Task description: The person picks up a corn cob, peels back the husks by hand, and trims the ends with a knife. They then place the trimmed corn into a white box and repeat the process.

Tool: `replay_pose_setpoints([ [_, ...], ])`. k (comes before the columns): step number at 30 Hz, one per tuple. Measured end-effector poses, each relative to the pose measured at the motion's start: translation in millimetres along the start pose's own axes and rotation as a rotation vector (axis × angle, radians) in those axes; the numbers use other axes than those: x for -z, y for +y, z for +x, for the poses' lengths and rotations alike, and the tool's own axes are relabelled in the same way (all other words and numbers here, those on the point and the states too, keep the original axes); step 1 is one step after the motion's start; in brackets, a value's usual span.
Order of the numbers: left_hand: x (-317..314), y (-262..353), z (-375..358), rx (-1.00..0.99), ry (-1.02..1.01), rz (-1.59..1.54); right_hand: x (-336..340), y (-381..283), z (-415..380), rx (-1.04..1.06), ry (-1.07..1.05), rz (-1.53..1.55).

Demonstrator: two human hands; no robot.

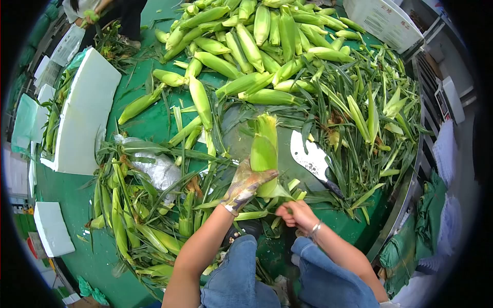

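An ear of corn (264,149) stands nearly upright in front of me, its top cut off and pale husk around it. My left hand (245,186), in a stained thin glove, is closed around its lower part. Just below and right of the ear, my right hand (299,216) is bare, with its fingers curled together on a green husk leaf (280,192) that hangs from the ear's base. A broad cleaver (308,156) with a black handle lies right of the ear on a grey board (238,136).
Many unpeeled corn ears (251,43) are heaped at the back. Stripped leaves (370,123) cover the right side, with more husks (133,215) at left. White foam boxes (84,113) stand left. Another person's hand (91,17) shows at the upper left.
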State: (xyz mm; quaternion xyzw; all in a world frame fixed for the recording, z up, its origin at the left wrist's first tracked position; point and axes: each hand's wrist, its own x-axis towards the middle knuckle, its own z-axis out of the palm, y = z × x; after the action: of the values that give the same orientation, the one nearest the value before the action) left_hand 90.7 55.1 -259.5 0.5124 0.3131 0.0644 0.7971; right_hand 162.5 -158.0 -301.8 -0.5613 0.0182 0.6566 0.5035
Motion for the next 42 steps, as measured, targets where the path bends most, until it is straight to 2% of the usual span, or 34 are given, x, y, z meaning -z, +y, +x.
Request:
replay_pose_setpoints([
  [1, 0, 5, 2, 0.002, 0.054, 0.022, 15, 8, 1, -0.011, -0.001, 0.058],
  [3, 16, -17, 28, 0.086, 0.145, -0.295, 22, -12, -22, 0.050, 0.210, 0.013],
  [4, 24, -13, 43, 0.101, 0.214, -0.443, 41, -18, -29, 0.135, 0.442, -0.145],
  [5, 37, -5, 59, 0.118, 0.285, -0.594, 64, -37, -37, 0.177, 0.706, 0.052],
  [6, 60, -2, 78, 0.088, 0.292, -0.538, 101, -54, -49, 0.328, 0.843, 0.207],
  [7, 85, 8, 95, 0.061, 0.301, -0.487, 143, -71, -59, 0.574, 1.082, 0.090],
  [8, 103, 28, 107, 0.056, 0.305, -0.441, 212, -83, -79, 0.574, 1.179, -0.410],
  [9, 117, 49, 121, 0.053, 0.310, -0.393, 215, -104, -100, 0.621, 1.408, -1.032],
  [10, 122, 70, 140, 0.006, 0.333, -0.379, 203, -121, -111, 0.609, 1.664, -1.386],
  [11, 127, 92, 160, -0.037, 0.357, -0.366, 191, -126, -109, 0.597, 1.769, -1.578],
  [12, 137, 110, 189, -0.206, 0.272, -0.366, 180, -130, -108, 0.577, 1.894, -1.762],
  [13, 130, 139, 202, -0.358, 0.201, -0.450, 170, -128, -102, 0.719, 1.649, -1.741],
  [14, 136, 168, 224, -0.378, 0.142, -0.477, 158, -123, -97, 0.835, 1.402, -1.703],
  [15, 126, 201, 219, -0.358, 0.223, -0.395, 135, -110, -84, 0.740, 1.127, -1.395],
  [16, 122, 220, 221, -0.486, 0.265, -0.321, 122, -90, -69, 0.786, 0.931, -1.425],
  [17, 122, 229, 217, -0.611, 0.311, -0.237, 96, -78, -59, 0.668, 0.787, -1.372],
  [18, 125, 232, 205, -0.649, 0.271, -0.194, 98, -53, -42, 0.631, 0.699, -1.334],
  [19, 128, 233, 191, -0.682, 0.232, -0.149, 98, -32, -27, 0.566, 0.683, -1.280],
  [21, 136, 211, 140, -0.569, 0.235, 0.046, 99, -10, -5, 0.539, 0.718, -1.364],
  [23, 161, 160, 74, -0.414, 0.306, 0.449, 96, -2, 11, 0.616, 0.821, -1.407],
  [25, 183, 97, -8, -0.164, 0.355, 0.891, 91, -6, 21, 0.474, 0.919, -1.579],
  [26, 191, 44, -49, -0.272, 0.272, 1.258, 93, -9, 27, 0.497, 0.951, -1.628],
  [28, 207, -64, -130, -0.623, 0.287, 2.055, 111, -6, 32, 0.448, 0.986, -1.679],
  [29, 181, -80, -162, -0.171, 0.200, 1.548, 124, -5, 34, 0.382, 0.987, -1.682],
  [30, 155, -97, -194, 0.198, 0.323, 1.061, 133, -6, 36, 0.384, 0.982, -1.680],
  [31, 135, -97, -208, 0.425, 0.370, 1.056, 141, -5, 37, 0.393, 0.954, -1.687],
  [32, 134, -105, -214, 0.433, 0.387, 1.046, 142, -7, 37, 0.360, 0.912, -1.663],
  [34, 147, -127, -219, 0.097, 0.898, 1.166, 134, -9, 29, 0.376, 0.858, -1.555],
  [35, 158, -133, -214, 0.090, 0.908, 1.167, 129, -7, 29, 0.389, 0.857, -1.553],
  [37, 181, -152, -199, 0.044, 0.775, 1.721, 123, 1, 15, 0.419, 0.841, -1.356],
  [38, 196, -156, -187, 0.435, 0.716, 1.579, 121, 7, 8, 0.467, 0.858, -1.319],
  [39, 205, -158, -188, 0.407, 0.726, 1.584, 117, 10, 6, 0.528, 0.888, -1.269],
  [42, 186, -99, -191, 0.444, 0.703, 1.245, 99, 7, -13, 0.469, 0.994, -1.233],
])
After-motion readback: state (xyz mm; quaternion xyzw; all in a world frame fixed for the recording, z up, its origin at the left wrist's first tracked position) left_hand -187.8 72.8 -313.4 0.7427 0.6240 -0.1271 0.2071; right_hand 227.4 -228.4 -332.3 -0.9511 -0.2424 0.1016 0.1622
